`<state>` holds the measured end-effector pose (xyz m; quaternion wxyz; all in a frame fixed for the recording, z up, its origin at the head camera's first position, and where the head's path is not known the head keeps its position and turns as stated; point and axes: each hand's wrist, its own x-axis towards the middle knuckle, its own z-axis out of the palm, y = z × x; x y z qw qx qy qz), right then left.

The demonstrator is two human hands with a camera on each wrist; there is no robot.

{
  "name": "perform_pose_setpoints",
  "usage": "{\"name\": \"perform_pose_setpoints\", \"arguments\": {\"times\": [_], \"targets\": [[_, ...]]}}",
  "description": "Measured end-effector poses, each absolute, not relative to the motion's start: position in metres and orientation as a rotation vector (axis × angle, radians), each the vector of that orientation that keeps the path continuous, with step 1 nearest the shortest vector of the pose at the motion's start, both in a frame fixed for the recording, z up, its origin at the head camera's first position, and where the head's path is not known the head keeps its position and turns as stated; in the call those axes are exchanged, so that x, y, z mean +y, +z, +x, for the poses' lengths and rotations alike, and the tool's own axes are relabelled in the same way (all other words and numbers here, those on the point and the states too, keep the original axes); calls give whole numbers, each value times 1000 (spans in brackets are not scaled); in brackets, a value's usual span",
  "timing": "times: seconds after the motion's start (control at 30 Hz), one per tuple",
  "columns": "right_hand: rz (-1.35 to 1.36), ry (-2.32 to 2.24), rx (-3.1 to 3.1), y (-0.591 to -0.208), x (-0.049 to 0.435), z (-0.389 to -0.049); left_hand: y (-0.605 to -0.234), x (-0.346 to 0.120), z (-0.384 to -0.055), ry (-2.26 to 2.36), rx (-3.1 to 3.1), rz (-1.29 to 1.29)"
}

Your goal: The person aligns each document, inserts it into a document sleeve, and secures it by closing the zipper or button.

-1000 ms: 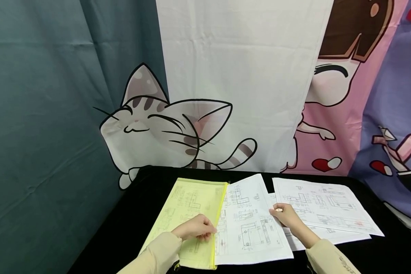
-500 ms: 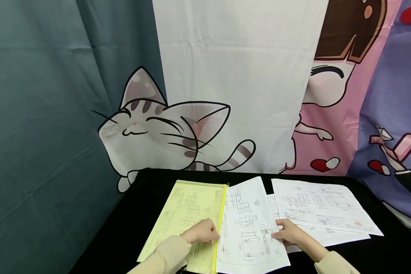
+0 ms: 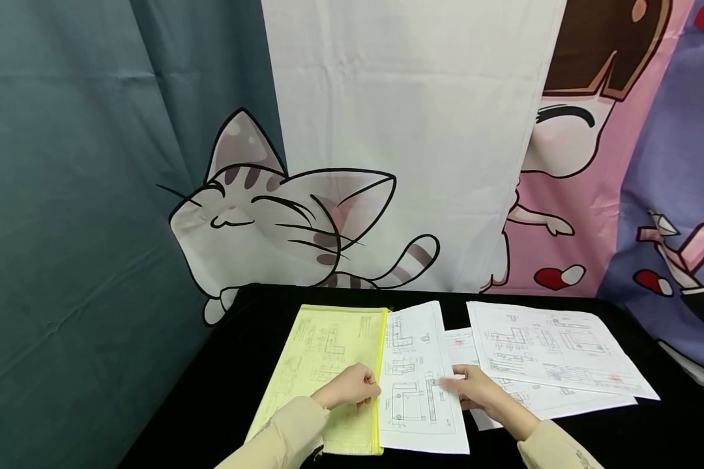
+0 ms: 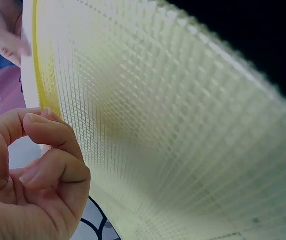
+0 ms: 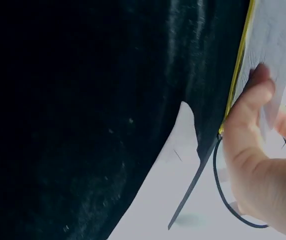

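Note:
A yellow mesh zip pouch [image 3: 311, 365] lies on the left, with a printed drawing showing through it. My left hand [image 3: 352, 385] pinches the pouch's yellow right edge; the left wrist view shows thumb and fingertips on the yellow strip [image 4: 45, 85]. A white sheet with technical drawings [image 3: 413, 417] extends from that edge, its left part inside the pouch. My right hand [image 3: 475, 391] holds the sheet's right edge, thumb on top. In the right wrist view the sheet [image 5: 280, 35] passes between thumb and fingers of the right hand [image 5: 253, 150].
More drawing sheets [image 3: 563, 352] overlap each other on the right of the black-covered table [image 3: 188, 404]. Behind the table hangs a curtain [image 3: 416, 130] printed with a cartoon cat.
My right hand has moved left, and the sheet has slid further into the pouch. More of the sheets under its right side now shows. My left hand stays at the pouch's edge.

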<state>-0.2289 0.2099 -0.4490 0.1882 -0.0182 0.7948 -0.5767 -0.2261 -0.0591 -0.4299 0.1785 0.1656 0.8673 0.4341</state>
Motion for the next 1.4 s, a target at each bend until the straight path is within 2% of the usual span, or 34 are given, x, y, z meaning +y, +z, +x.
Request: {"name": "perform_pose_setpoints", "arguments": {"times": [0.17,0.4,0.73,0.97,1.4], "targets": [[149,-1625,2361,-452,216,-235,-428,-58,-226,1278,2400,450],[131,-1655,2349,-461,218,-235,-428,-54,-226,1380,2328,466],[-48,-1753,2261,-457,184,-238,-431,-45,-228,1426,2315,566],[-78,-1817,2186,-459,152,-236,-429,-36,-221,1460,2285,649],[-200,-1838,2224,-468,127,-225,-441,-23,-217,1472,2309,654]]}}
